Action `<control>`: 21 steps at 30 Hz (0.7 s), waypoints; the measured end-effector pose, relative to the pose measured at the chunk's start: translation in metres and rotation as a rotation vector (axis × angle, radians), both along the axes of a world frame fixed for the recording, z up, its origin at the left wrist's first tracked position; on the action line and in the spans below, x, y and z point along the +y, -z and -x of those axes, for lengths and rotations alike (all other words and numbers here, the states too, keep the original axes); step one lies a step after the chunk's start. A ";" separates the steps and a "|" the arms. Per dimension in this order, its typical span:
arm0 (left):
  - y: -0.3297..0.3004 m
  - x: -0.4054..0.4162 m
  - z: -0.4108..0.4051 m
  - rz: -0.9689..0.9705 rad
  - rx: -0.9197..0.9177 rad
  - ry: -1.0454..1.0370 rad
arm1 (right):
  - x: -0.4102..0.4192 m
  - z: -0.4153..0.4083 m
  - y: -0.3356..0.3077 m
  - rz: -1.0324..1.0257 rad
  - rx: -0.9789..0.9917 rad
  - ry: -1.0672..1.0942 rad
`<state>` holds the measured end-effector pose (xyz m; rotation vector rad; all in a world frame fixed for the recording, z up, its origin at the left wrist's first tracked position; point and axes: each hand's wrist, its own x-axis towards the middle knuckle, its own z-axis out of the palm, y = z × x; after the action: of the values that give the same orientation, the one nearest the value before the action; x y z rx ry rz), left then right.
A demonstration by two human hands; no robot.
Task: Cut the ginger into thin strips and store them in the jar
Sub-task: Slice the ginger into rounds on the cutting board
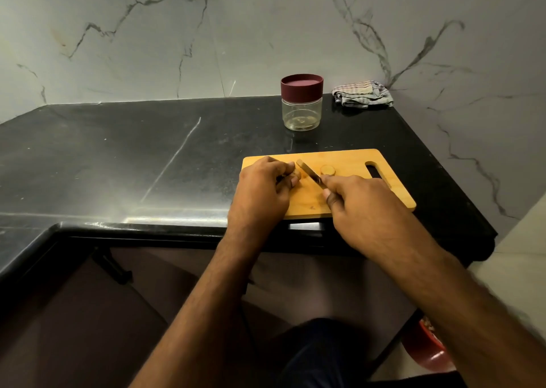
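While I am watching through the head camera, the only view I have, these lines are holding:

Ginger: a small knob [296,175] is lying on the board [354,198], mostly hidden under my left hand [261,192]; I am judging it light, stiff and fibrous, with a rounded skin that is likely to roll.
Slice: a round cut piece [328,169] is lying flat on the board, just beyond the blade, apart from the knob.
Left hand: its fingers are curling over the knob and pinning it down; the fingertips are sitting close to the blade.
Right hand: this hand [359,201] is gripping the knife [308,171] with the fingers wrapped round the handle and the forefinger reaching along the spine.
Hold: I am thinking the knob is best held from above, well back from the cut end, flat face down.
Axis: the knob's long axis is too hidden to tell; the blade is pointing away and to the left, tip just beside the knob.
Jar: it [301,113] is standing upright behind the board, lid [301,86] on, nothing inside as far as I can tell.
Cloth: a folded one [362,93] is lying near the jar.
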<state>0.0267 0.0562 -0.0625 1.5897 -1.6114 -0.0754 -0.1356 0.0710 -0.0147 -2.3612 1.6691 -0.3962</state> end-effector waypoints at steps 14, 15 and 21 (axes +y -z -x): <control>0.001 0.000 0.000 0.006 0.013 -0.005 | -0.007 0.004 -0.007 0.070 -0.002 0.056; 0.001 0.000 0.000 0.012 0.011 -0.005 | -0.006 0.003 -0.005 0.065 -0.007 0.056; 0.000 0.001 0.000 0.015 0.008 0.010 | -0.002 -0.003 0.008 0.062 -0.062 -0.010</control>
<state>0.0264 0.0575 -0.0628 1.5679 -1.6107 -0.0747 -0.1323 0.0693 -0.0231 -2.3738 1.6400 -0.5213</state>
